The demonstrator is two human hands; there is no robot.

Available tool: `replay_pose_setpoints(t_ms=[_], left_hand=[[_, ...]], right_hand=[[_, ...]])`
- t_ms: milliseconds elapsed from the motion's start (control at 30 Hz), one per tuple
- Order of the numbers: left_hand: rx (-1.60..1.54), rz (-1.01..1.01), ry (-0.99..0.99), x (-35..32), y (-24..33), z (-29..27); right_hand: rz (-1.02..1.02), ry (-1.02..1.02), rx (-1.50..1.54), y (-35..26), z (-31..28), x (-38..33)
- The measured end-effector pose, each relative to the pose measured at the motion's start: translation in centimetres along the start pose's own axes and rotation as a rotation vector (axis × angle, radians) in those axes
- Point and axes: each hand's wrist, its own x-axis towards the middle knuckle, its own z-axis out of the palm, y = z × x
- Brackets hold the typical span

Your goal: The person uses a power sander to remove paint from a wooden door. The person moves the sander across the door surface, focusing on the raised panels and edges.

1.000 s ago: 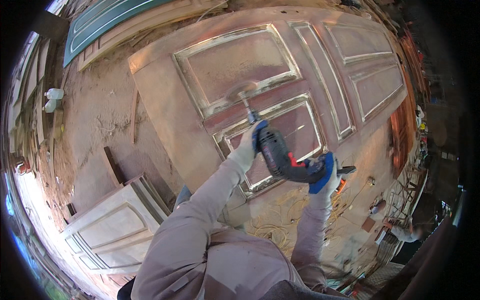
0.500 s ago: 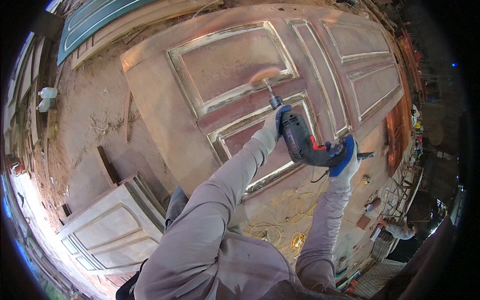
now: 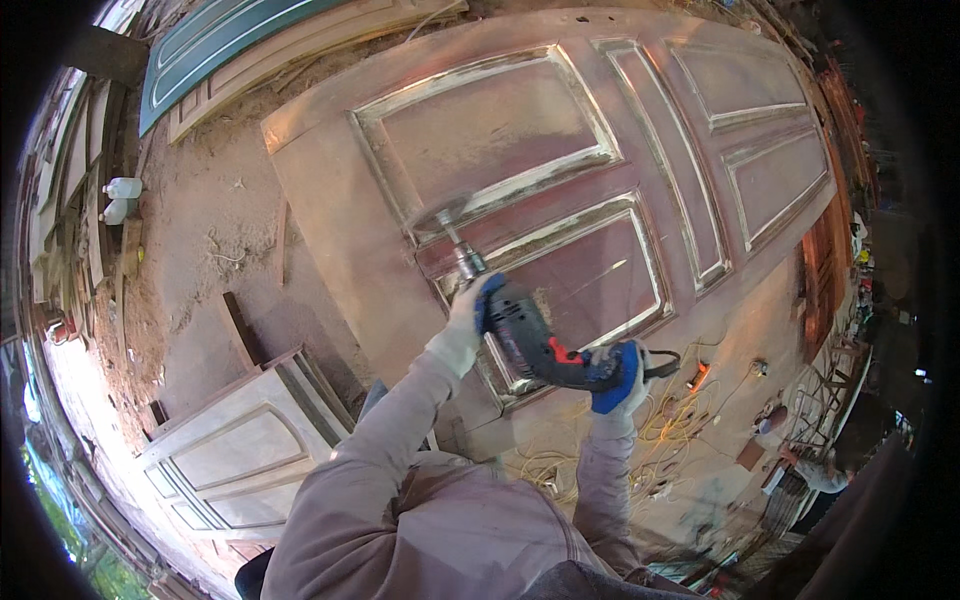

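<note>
Both of my gloved hands hold a black and red electric drill [image 3: 525,335]. My left hand [image 3: 472,308], in a white and blue glove, is wrapped round the drill's front just behind the chuck. My right hand [image 3: 622,378] grips the rear handle, its cord bending out beyond it. A round sanding disc [image 3: 436,214] on the drill's shaft is blurred, as if spinning, at the lower left corner of the upper panel's moulding. Beneath lies a large brown panelled wooden door [image 3: 345,235], its mouldings partly pale. Whether the disc touches the wood I cannot tell.
Pale panelled doors [image 3: 235,450] are stacked at the lower left. A teal door [image 3: 215,55] lies at the far left, and two white jugs [image 3: 122,188] stand nearby. Yellow cord [image 3: 670,425] coils on the ground at right. Another person [image 3: 822,474] is at the far right.
The drill and both my hands have moved left and toward me. The disc has gone from the moulding's right part to its lower left corner. The view has shifted slightly.
</note>
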Motion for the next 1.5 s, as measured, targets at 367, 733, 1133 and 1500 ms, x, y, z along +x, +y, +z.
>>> replay_pose_setpoints(t_ms=[367,733,1133,1500], left_hand=[[0.213,0.095,0.03,2.6,-1.9,3.0],[0.423,0.005,-0.066,4.7,-2.3,6.3],[0.281,-0.007,-0.028,5.4,-3.0,6.3],[0.257,0.033,0.003,2.2,-2.0,4.5]], right_hand=[[-0.053,0.014,0.238,2.6,-5.8,2.1],[-0.123,0.099,0.156,1.2,-5.4,2.2],[-0.183,0.066,0.162,0.9,-5.1,2.2],[-0.079,0.003,0.153,1.3,-5.8,2.0]])
